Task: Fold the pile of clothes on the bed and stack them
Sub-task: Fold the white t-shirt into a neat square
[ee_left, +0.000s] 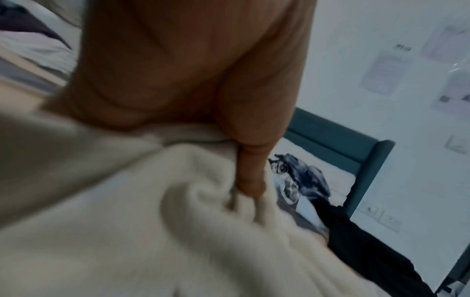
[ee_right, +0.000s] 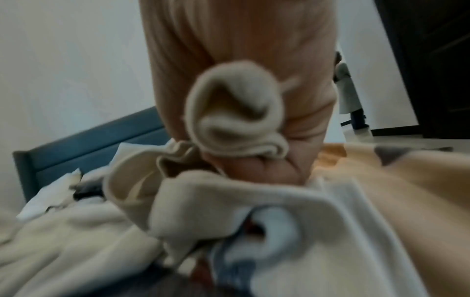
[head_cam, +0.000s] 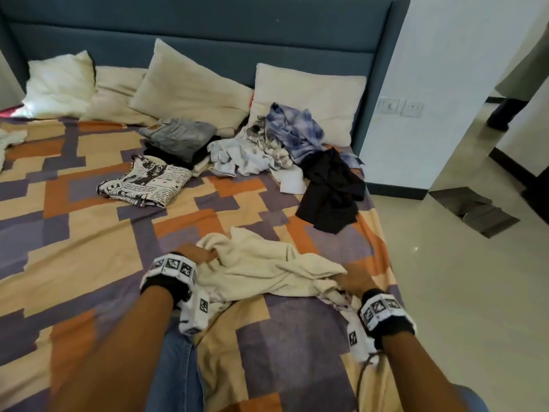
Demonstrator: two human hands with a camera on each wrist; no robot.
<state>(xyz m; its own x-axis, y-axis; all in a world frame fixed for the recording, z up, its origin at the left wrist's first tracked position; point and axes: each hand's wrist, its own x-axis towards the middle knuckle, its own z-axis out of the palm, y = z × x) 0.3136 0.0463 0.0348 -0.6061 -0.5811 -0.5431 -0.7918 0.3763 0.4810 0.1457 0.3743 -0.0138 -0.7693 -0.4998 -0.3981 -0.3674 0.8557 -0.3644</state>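
both hands clamp bunched cloth of the cream garment (head_cam: 267, 264) lying crumpled on the bed (head_cam: 89, 233) well below the unfolded pile (head_cam: 276, 144), left hand (head_cam: 197, 254) at its left end, right hand (head_cam: 355, 278) at its right end.

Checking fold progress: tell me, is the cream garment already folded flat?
No, the cream garment lies crumpled on the bed, gripped by the left hand and right hand.
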